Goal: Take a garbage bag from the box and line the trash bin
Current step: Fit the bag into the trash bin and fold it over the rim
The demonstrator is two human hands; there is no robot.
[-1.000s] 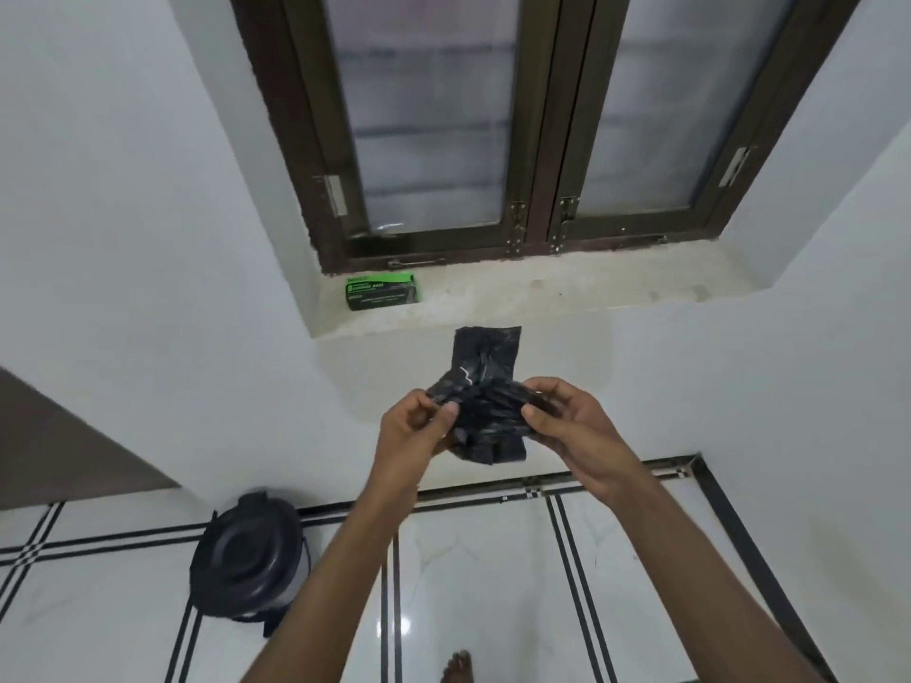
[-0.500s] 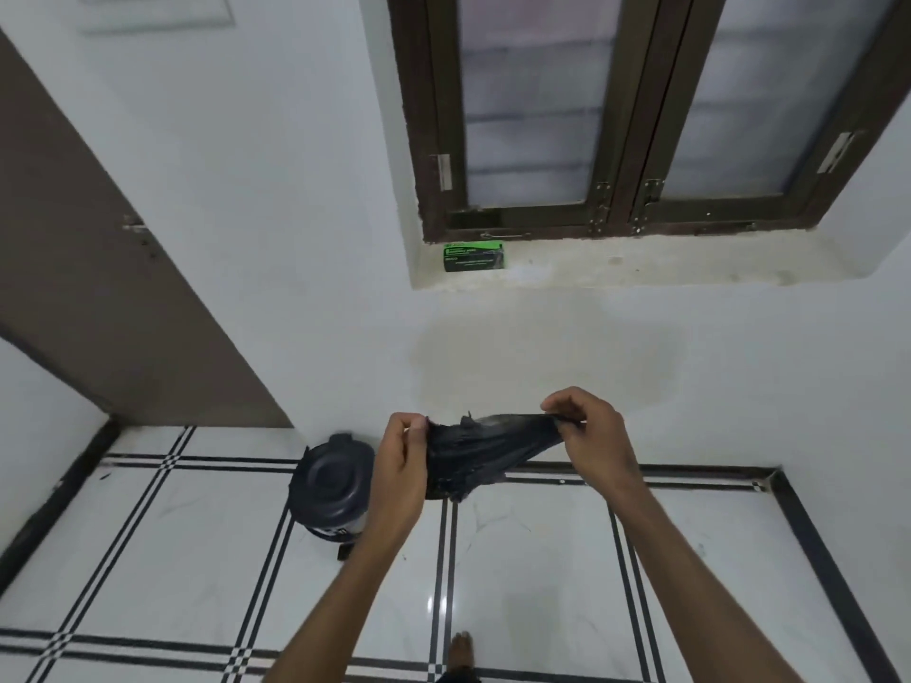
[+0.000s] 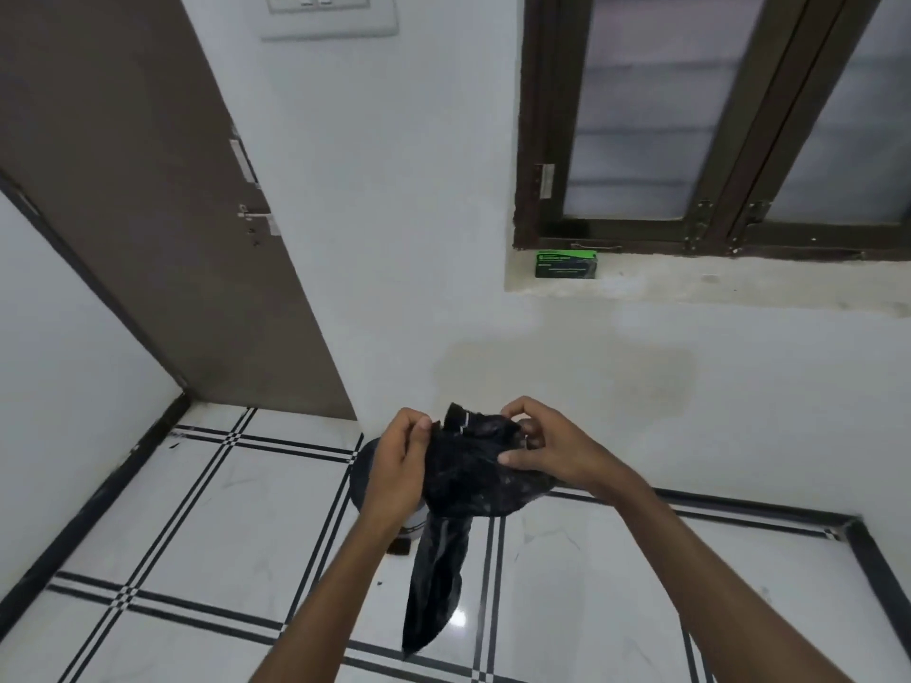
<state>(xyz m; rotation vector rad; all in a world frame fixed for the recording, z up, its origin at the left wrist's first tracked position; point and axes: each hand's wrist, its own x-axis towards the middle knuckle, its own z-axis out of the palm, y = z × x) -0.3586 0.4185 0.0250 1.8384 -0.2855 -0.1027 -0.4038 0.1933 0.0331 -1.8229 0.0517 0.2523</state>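
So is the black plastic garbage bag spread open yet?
No. The black plastic garbage bag is bunched between both hands, a crumpled tail hanging down.

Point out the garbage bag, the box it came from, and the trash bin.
garbage bag (image 3: pixel 473 478): head view, bunched middle between both hands.
box (image 3: pixel 566 265): head view, green front face, on the window ledge.
trash bin (image 3: pixel 364 473): head view, dark lid edge left of the wrist.

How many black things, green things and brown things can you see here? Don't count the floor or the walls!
Black: 2, the garbage bag held by the left hand and right hand, and the trash bin mostly hidden behind them.
Green: 1, the box on the window sill.
Brown: 2, the door and the window frame.
Total: 5
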